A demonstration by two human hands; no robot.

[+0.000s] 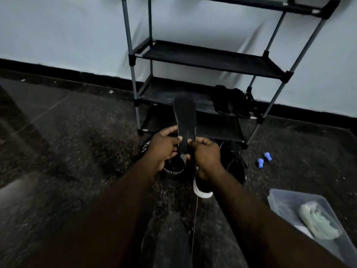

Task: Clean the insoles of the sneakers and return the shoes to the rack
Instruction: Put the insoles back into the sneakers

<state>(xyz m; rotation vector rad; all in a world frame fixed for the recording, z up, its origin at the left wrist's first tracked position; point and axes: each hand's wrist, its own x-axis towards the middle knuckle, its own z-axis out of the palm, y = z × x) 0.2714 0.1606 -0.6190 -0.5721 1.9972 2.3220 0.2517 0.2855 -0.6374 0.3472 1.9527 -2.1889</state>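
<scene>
A black insole (185, 117) stands upright in front of the shoe rack (208, 59). My left hand (163, 146) and my right hand (204, 153) both pinch its lower end between thumb and fingers. Right below the hands sits a black sneaker (174, 171) with white lettering on its collar, on the dark floor. A second black sneaker (231, 167) with a white sole lies to the right of it, partly behind my right wrist.
A dark bundle (230, 101), maybe cloth or footwear, lies on a lower rack shelf. Two small blue objects (263, 159) rest on the floor at the right. A clear plastic box (316, 225) with a pale cloth inside stands at the lower right. My legs stretch along the floor below.
</scene>
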